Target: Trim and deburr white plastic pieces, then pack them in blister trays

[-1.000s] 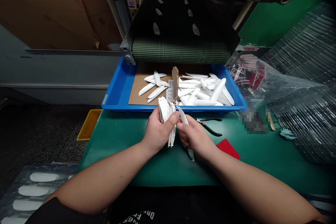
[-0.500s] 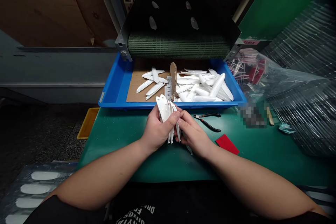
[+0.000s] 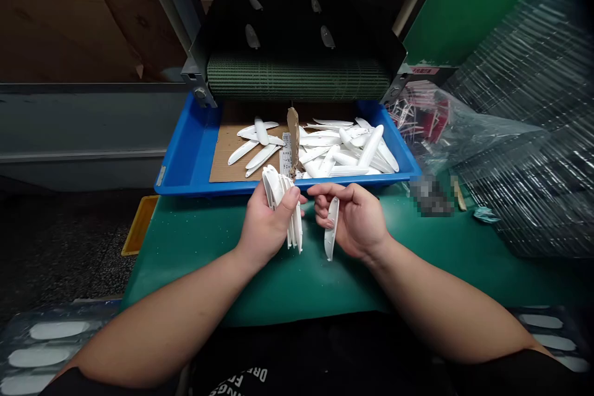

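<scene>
Left fingers (image 3: 288, 202) clasp a partly hidden white stack (image 3: 275, 185), its count unclear; right fingers (image 3: 330, 189) hold one strip (image 3: 330, 234).

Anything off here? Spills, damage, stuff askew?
Mildly. In the blue plastic tray, the upright brown cardboard divider looks ragged at its near end; right of it, long white curved parts lie jumbled at mixed angles. A crumpled teal scrap lies loose on the green tabletop. No liquid spill evident.

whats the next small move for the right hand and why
Probably bring the loose curved white piece in the right hand over to the stack of white pieces in the left hand: the stack looks made of similar slim pieces, and the single one is held just apart from it.
</scene>
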The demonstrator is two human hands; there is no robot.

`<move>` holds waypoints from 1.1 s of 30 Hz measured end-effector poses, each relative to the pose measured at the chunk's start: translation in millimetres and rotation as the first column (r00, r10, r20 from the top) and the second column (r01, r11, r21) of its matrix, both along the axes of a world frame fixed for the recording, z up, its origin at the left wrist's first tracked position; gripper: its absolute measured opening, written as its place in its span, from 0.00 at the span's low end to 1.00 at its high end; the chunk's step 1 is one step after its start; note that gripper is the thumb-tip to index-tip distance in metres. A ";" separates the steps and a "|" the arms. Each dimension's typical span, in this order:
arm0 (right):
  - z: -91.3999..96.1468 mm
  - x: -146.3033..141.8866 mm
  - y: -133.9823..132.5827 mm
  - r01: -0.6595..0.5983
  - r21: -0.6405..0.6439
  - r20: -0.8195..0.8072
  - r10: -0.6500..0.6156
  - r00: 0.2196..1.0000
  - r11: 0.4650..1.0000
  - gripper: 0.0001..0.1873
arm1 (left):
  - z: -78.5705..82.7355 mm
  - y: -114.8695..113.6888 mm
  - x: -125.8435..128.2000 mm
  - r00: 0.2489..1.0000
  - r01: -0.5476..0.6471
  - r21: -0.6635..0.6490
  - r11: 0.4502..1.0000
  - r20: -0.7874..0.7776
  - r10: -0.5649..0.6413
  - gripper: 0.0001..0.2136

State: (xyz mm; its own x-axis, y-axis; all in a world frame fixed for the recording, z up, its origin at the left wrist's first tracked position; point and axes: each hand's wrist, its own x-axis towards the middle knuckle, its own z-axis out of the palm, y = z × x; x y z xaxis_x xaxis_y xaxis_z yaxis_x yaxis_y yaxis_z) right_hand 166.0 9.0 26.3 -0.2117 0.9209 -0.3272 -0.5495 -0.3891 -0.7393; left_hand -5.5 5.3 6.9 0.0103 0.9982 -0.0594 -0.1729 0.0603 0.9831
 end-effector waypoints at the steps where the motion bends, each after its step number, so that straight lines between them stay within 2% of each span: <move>1: 2.0 0.0 0.6 0.024 0.011 0.002 -0.024 1.000 1.000 0.15 | 1.2 -1.2 0.7 1.000 0.015 -0.007 1.000 -0.011 -0.015 0.22; 4: 4.8 -0.3 1.9 0.099 0.071 0.050 -0.103 0.993 0.992 0.09 | 4.3 -4.0 2.4 0.998 0.043 -0.017 0.999 -0.043 -0.044 0.24; 8: 2.0 4.7 1.8 0.129 0.228 0.194 -0.175 0.965 0.965 0.13 | 5.9 -3.7 3.7 0.997 0.079 -0.041 0.996 0.001 -0.079 0.27; 10: 2.2 9.6 -0.9 0.140 0.350 0.263 -0.241 0.934 0.926 0.13 | 6.6 -2.9 4.3 0.995 0.086 -0.066 0.994 0.046 -0.083 0.28; 11: 3.5 11.9 -3.5 0.157 0.431 0.291 -0.302 0.908 0.888 0.12 | 6.9 -2.7 4.6 0.994 0.086 -0.084 0.993 0.072 -0.080 0.28; 12: 5.6 13.7 -7.0 0.178 0.532 0.308 -0.386 0.870 0.828 0.11 | 7.3 -2.7 4.9 0.992 0.087 -0.107 0.991 0.100 -0.076 0.28; 13: 8.2 14.7 -11.4 0.194 0.642 0.306 -0.480 0.822 0.742 0.10 | 7.5 -2.8 5.0 0.989 0.089 -0.132 0.987 0.130 -0.072 0.28; 15: 13.2 14.2 -22.1 0.163 0.832 0.261 -0.634 0.728 0.530 0.12 | 8.0 -3.3 5.3 0.977 0.112 -0.187 0.976 0.198 -0.074 0.29; 16: 14.5 12.7 -27.6 0.107 0.894 0.242 -0.669 0.703 0.435 0.15 | 8.2 -3.4 5.3 0.968 0.127 -0.212 0.969 0.238 -0.074 0.29; 17: 14.8 10.6 -32.8 0.032 0.930 0.243 -0.675 0.697 0.367 0.19 | 8.4 -3.2 5.4 0.957 0.140 -0.228 0.964 0.280 -0.073 0.29; 18: 13.9 7.9 -37.1 -0.051 0.942 0.269 -0.657 0.704 0.330 0.22 | 8.8 -2.8 5.4 0.943 0.147 -0.231 0.962 0.326 -0.065 0.29; 21: 6.0 -1.4 -43.9 -0.251 0.922 0.380 -0.564 0.733 0.296 0.28 | 10.8 0.2 4.8 0.886 0.117 -0.199 0.973 0.463 -0.012 0.26; 23: 0.2 -6.5 -43.7 -0.316 0.909 0.415 -0.520 0.747 0.271 0.28 | 12.8 2.5 4.0 0.855 0.099 -0.196 0.976 0.518 0.017 0.24; 25: -3.4 -9.1 -42.0 -0.344 0.908 0.418 -0.504 0.755 0.238 0.26 | 14.7 3.5 3.0 0.838 0.109 -0.216 0.970 0.545 0.027 0.22; 27: -4.3 -9.3 -40.3 -0.342 0.912 0.411 -0.507 0.758 0.228 0.25 | 16.3 3.0 2.2 0.824 0.133 -0.229 0.964 0.566 0.021 0.21; 33: -0.7 -7.8 -41.3 -0.345 0.898 0.435 -0.443 0.784 0.272 0.22 | 18.8 0.6 1.2 0.824 0.136 -0.204 0.969 0.567 0.004 0.20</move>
